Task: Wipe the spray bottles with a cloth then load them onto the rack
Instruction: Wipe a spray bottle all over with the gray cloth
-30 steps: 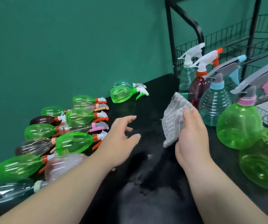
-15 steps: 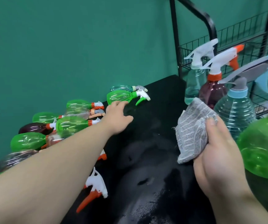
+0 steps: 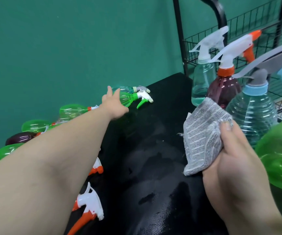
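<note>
Green translucent plastic spray bottle with a white-and-green trigger head is lying on its side near the far edge of the black-covered table, nozzle pointing right. A paler teal bottle is lying just behind it. Left hand is lying over the green body with fingers spread and straight, not curled round it; I cannot tell whether the palm is touching the plastic. Right hand is gripping a folded grey woven cloth, thumb pressing on its top edge. I am judging the bottle empty or nearly so: light, thin-walled, slick, liable to roll away or dent under a hard squeeze. I am favouring a hold round the neck end of the body, just below the collar, leaving the belly free for wiping. Left forearm is hiding much of the row of lying bottles. The black wire rack is running off the right edge, so I am not seeing its free shelf space.
</note>
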